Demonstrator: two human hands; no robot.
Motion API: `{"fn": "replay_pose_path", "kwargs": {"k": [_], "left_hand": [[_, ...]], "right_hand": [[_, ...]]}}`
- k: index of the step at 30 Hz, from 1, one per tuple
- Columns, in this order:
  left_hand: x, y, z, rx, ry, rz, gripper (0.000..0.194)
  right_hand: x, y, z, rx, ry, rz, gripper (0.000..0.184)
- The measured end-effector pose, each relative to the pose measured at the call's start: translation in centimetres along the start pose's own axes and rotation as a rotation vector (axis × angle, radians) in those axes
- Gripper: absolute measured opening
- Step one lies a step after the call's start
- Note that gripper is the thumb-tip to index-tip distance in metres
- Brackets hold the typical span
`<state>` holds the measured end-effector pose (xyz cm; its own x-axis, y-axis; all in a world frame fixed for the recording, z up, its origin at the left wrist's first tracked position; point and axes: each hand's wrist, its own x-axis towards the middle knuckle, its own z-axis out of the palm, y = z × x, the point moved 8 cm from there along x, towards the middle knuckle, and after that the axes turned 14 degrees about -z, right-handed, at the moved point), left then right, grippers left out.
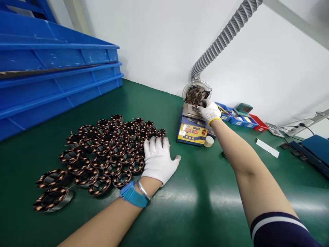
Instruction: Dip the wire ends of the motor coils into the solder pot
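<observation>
Many wound motor stators [101,149], dark rings with copper coils, stand grouped on the green table. My left hand [159,161], in a white glove, lies flat at the right edge of this group, fingers stretched out and thumb apart. It touches the nearest stators and holds nothing. My right hand [210,111], gloved too, reaches forward to the solder pot [191,132], a blue and yellow unit with red digits. Its fingers are closed around a small stator [198,105] just above the pot's metal top; the fingers and glove hide most of that part.
Behind the pot is a round fan hood [196,94] on a grey flexible duct [218,48]. Stacked blue crates [59,82] stand at left. A small round tin [209,141] sits beside the pot. Blue bins [238,120], a red bin [258,122] and a white strip [267,147] lie right.
</observation>
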<state>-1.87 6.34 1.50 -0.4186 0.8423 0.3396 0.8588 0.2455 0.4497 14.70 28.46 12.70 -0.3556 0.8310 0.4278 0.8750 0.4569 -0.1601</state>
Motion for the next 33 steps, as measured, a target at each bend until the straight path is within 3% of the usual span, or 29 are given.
{"fn": "replay_pose_path", "kwargs": {"k": [7,14,19,25,29,33], "left_hand": [[-2.0,2.9,0.0,-0.155,-0.123,0.185,0.064],[-2.0,2.3,0.7,-0.106,-0.147,0.159,0.043],[-2.0,2.3,0.9,-0.086,-0.189,0.155,0.042],[-2.1,2.6,0.7,-0.101,-0.193,0.185,0.037],[-2.0,2.6,0.8,-0.096,-0.206,0.204,0.033],[-1.7,2.5,1.0,-0.096,-0.269,0.19,0.032]], "right_hand": [[0.1,0.3,0.5,-0.046,-0.004,-0.006,0.047],[0.3,0.5,0.2,-0.028,0.009,-0.008,0.045],[0.4,0.5,-0.4,0.015,0.065,-0.013,0.043],[0.0,0.9,0.1,0.008,0.043,0.031,0.045],[-0.3,0.9,-1.6,0.114,0.143,0.017,0.043],[-2.6,2.2,-3.8,0.397,0.183,0.077,0.042]]}}
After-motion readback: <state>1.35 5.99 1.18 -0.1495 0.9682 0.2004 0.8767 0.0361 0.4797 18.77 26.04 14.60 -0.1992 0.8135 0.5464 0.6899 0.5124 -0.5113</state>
